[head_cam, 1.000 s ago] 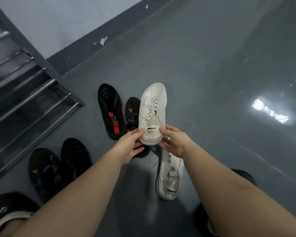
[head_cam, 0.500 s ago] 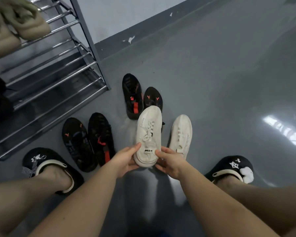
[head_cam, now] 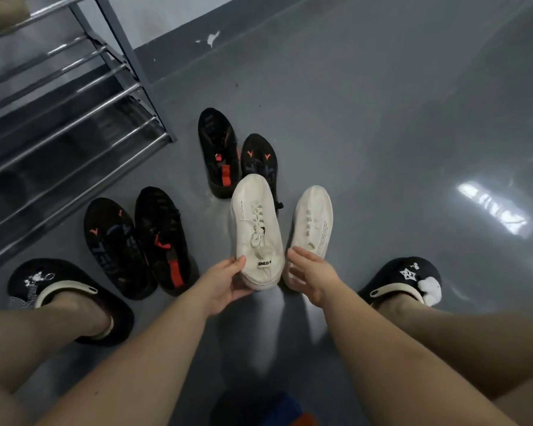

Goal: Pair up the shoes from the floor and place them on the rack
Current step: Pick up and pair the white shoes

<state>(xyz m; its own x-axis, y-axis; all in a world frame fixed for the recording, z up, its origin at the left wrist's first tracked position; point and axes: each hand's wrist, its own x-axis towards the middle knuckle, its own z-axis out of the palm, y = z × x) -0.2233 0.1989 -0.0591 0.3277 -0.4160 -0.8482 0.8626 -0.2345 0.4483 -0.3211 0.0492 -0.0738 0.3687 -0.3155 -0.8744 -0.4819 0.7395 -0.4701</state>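
Note:
My left hand [head_cam: 225,281] grips the heel of a white laced shoe [head_cam: 256,222], held toe-forward just above the floor. Its partner, a second white shoe [head_cam: 313,216], lies on the grey floor immediately to the right. My right hand [head_cam: 314,275] is at that shoe's heel, thumb across its top and fingers curled round the back. The metal shoe rack [head_cam: 74,124] stands at the upper left with bare lower bars. Two black shoes with orange marks [head_cam: 219,152] [head_cam: 260,161] lie just beyond the white ones.
Two more black shoes with orange marks [head_cam: 111,244] [head_cam: 162,235] lie side by side left of my hands, near the rack's foot. My feet in black slippers [head_cam: 43,281] [head_cam: 410,278] flank the shoes. Bare glossy floor stretches to the right.
My right hand has let go of the held white shoe and moved right onto the heel of the second one. The held shoe came lower and nearer.

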